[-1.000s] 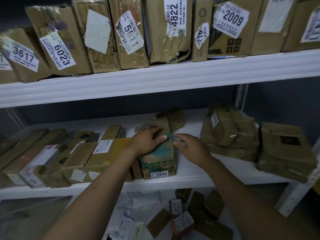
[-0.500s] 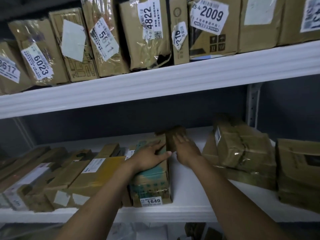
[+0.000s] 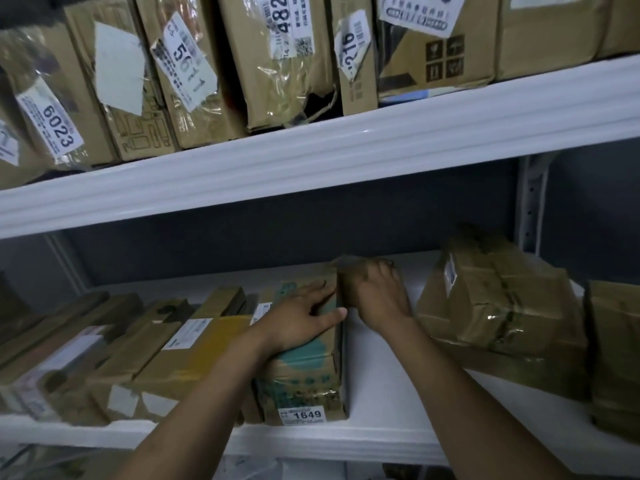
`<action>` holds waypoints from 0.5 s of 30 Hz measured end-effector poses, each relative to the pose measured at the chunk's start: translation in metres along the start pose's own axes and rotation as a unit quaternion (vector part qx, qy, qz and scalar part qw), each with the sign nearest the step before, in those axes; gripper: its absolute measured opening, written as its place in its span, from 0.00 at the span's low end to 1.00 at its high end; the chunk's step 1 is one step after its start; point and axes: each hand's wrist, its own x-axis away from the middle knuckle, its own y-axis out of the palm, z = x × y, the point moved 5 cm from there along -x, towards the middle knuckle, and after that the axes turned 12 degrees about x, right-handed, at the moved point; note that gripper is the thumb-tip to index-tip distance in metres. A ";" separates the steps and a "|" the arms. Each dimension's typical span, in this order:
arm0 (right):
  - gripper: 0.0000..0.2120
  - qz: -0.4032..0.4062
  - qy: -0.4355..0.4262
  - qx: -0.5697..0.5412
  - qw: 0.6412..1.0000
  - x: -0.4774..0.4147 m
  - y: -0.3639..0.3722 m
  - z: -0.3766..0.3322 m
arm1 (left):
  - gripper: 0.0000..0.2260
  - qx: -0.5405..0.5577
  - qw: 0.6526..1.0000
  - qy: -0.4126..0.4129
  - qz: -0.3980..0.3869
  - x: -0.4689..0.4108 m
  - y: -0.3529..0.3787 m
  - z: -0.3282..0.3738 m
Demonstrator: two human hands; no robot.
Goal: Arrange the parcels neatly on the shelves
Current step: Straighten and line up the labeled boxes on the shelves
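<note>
a dark grey-blue wall (image 3: 277, 237) runs behind everything; at the right a pale metal upright (image 3: 530, 202) with a row of small holes stands against it

Small brown parcel (image 3: 348, 280) behind green-printed cardboard box labelled 1649 (image 3: 304, 375): blurred, mostly hidden under right hand (image 3: 377, 296); grip unclear.

Left hand (image 3: 298, 320) rests on the 1649 parcel (image 3: 304, 375); right hand (image 3: 377, 296) grips a brown box (image 3: 349, 268).
</note>
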 end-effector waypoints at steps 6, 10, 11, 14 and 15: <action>0.46 -0.139 0.006 -0.014 0.990 -0.018 0.015 0.022 | 0.29 0.012 1.000 0.005 -0.002 -0.003 -0.003 -0.004; 0.42 -0.185 0.015 -0.082 0.979 -0.012 0.030 0.017 | 0.30 0.021 1.000 0.004 -0.001 -0.004 -0.004 -0.006; 0.38 -0.163 0.030 -0.082 0.983 -0.010 0.028 0.017 | 0.30 0.020 1.000 0.002 -0.002 -0.004 -0.004 -0.006; 0.32 -0.119 0.075 -0.073 0.987 -0.001 0.020 0.020 | 0.30 0.021 1.000 -0.002 -0.006 -0.004 -0.002 -0.007; 0.32 -0.117 0.085 -0.074 0.987 0.002 0.020 0.021 | 0.30 0.020 1.000 -0.001 -0.008 -0.004 -0.002 -0.007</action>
